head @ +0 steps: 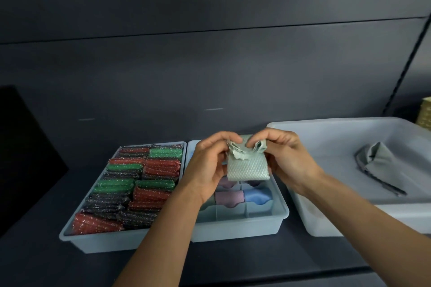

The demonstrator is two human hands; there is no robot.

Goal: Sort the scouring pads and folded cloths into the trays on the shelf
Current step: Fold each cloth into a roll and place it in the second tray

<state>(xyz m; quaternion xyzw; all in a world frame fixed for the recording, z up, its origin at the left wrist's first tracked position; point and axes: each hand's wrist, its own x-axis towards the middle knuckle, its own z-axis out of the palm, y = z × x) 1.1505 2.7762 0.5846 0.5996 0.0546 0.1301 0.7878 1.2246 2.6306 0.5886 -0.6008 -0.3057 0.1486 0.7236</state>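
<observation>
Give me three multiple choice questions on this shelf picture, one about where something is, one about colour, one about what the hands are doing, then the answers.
1. Where does the loose grey cloth lie?
A. in the big tub on the right
B. among the scouring pads
C. on the bare shelf

2. Which colours are the scouring pads in the left tray?
A. yellow and white
B. red, green and dark
C. all blue

3. What is the state of the pale green cloth?
A. lying in a compartment
B. held by both hands
C. held by one hand only

Answers: 1 A, it rests on the tub floor. 2 B, those three show in the rows. 3 B, left hand and right hand pinch its top above the divided tray.
</observation>
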